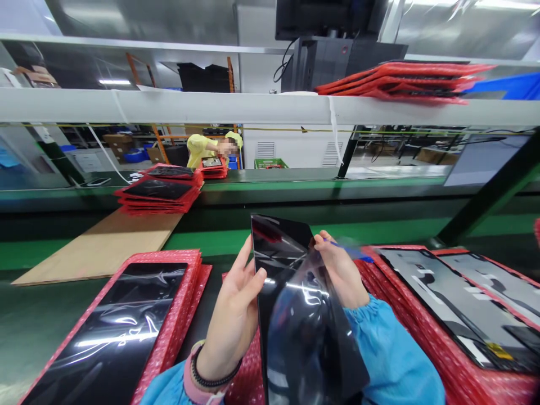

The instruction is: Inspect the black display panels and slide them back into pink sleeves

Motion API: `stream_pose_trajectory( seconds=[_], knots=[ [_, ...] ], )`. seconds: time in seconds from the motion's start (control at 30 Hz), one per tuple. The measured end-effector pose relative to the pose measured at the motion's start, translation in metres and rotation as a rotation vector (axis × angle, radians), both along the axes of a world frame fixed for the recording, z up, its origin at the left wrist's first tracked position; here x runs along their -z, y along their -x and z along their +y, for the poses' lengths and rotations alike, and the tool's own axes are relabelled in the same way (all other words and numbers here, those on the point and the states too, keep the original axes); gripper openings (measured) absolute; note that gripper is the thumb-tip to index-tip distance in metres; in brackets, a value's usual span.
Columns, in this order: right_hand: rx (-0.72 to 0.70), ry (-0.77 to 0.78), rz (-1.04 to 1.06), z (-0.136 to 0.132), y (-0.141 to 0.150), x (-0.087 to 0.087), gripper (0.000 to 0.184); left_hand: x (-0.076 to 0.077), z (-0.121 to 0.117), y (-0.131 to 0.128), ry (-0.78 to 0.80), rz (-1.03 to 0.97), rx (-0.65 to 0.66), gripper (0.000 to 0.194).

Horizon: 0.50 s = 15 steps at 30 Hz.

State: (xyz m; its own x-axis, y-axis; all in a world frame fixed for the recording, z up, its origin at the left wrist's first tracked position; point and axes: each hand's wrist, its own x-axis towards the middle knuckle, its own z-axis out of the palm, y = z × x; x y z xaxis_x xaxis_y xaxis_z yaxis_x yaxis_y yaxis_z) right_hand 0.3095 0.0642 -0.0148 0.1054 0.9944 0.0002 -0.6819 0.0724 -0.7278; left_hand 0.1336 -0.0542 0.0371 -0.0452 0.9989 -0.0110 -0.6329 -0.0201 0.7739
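1. Black and glossy, the panel (272, 287) is held tilted above the dark counter (37, 304), between red bubble-wrap stacks.
2. The person's left hand (236, 309) grips the panel's left edge, thumb against its rim.
3. The right hand (340, 273) pinches clear film (304, 320) near the panel's upper right corner; whether it also touches the panel cannot be told. The film bulges over the panel's face.
4. On the left stack (192, 281) lies another black panel (122, 326).
5. At right, a grey-backed panel (451, 298) rests on red bubble wrap (405, 320).
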Motion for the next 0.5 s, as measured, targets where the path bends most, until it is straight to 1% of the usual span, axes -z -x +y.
stream_pose_trajectory(
  seconds=[0.07, 0.13, 0.2, 0.3, 0.33, 0.4, 0.43, 0.5],
  knots=[
    [0.016, -0.016, -0.021, -0.006, 0.002, -0.005, 0.034, 0.0, 0.001, 0.001, 0.011, -0.014, -0.022, 0.061],
    [0.032, -0.054, -0.044, -0.011, 0.003, -0.01, 0.044, 0.0, 0.002, 0.002, 0.001, -0.019, -0.052, 0.054],
    [0.051, -0.1, -0.074, -0.016, 0.004, -0.015, 0.047, 0.0, 0.004, 0.003, -0.016, 0.06, -0.082, 0.054],
    [0.091, -0.151, -0.126, -0.02, 0.005, -0.015, 0.046, 0.008, 0.004, 0.005, -0.027, 0.277, -0.068, 0.065],
    [0.098, -0.157, -0.141, -0.021, 0.005, -0.013, 0.044, 0.013, 0.004, 0.005, -0.03, 0.322, -0.049, 0.07],
    [0.085, -0.149, -0.168, -0.024, 0.006, -0.003, 0.036, 0.027, 0.001, 0.008, 0.0, 0.343, -0.052, 0.071],
    [0.064, -0.135, -0.181, -0.027, 0.006, 0.004, 0.03, 0.037, -0.001, 0.011, 0.05, 0.334, -0.06, 0.069],
    [0.013, -0.102, -0.214, -0.036, 0.005, 0.021, 0.021, 0.058, -0.004, 0.02, 0.243, 0.335, -0.129, 0.066]
  ],
)
